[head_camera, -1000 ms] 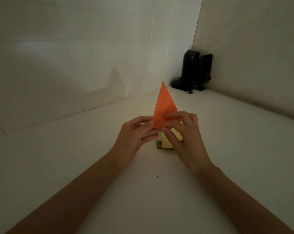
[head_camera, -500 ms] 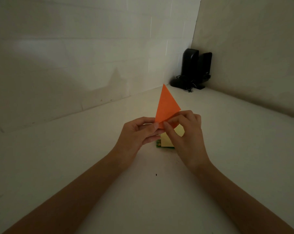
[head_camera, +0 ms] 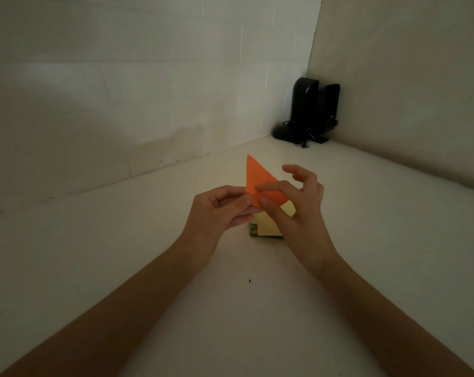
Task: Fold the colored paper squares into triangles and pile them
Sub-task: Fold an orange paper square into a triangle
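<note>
As the forearms reach in, left hand (head_camera: pixel 219 210): fingers curled, thumb pinching the lower corner of the orange triangle (head_camera: pixel 257 175).
right hand (head_camera: pixel 298 210): thumb and forefinger pinch that same lower edge; the other fingers are lifted and loosely spread.
orange triangle: folded, held off the table (head_camera: pixel 121 240), tip pointing away.
paper pile (head_camera: pixel 268 227): just beneath the hands, yellow on top, a green edge showing; possibly more colours, too dim to tell.
speakers (head_camera: pixel 314 110): black pair, far corner.
</note>
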`<state>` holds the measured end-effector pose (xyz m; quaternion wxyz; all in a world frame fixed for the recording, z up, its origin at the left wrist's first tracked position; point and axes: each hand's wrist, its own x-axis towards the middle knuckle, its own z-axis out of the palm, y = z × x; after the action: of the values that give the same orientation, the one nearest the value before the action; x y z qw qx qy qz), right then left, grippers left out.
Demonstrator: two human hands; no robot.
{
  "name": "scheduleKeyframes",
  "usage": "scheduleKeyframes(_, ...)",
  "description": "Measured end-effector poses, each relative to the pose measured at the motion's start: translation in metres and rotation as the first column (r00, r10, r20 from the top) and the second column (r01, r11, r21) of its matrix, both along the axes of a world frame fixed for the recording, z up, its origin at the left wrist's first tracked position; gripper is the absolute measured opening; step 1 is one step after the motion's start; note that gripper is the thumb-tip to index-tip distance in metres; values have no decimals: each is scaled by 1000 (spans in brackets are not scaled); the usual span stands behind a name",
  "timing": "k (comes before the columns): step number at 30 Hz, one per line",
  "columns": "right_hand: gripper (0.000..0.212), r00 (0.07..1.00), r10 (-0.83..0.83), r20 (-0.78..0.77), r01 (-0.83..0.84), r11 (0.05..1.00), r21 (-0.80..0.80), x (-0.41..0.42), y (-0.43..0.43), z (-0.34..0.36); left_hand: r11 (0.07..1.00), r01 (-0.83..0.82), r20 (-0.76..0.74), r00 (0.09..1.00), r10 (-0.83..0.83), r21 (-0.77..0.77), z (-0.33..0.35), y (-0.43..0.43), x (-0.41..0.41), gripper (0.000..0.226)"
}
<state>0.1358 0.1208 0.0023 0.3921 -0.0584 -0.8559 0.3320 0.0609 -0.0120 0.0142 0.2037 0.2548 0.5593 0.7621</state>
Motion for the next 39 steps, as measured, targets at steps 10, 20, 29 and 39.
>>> scheduleKeyframes(10, 27, 998, 55, -11, -44, 897, 439, -3, 13, -3, 987, 130, 154, 981, -114, -97, 6, -10, -15, 14)
scheduleKeyframes(20, 27, 994, 101, -35, -82, 932, 352, -5, 19, -3, 992, 119, 222, 969, -108, -38, 7, -8, -13, 14)
scheduleKeyframes(29, 52, 913, 391, 115, -323, 866, -380, 2, 10, 10, 982, 167, 288, 948, -136, -87, 14, -17, -21, 13)
scheduleKeyframes(39, 48, 906, 421, 36, -344, 785, -516, 8, 11, 16, 985, 165, 219, 964, -151, -46, 17, -18, -19, 12)
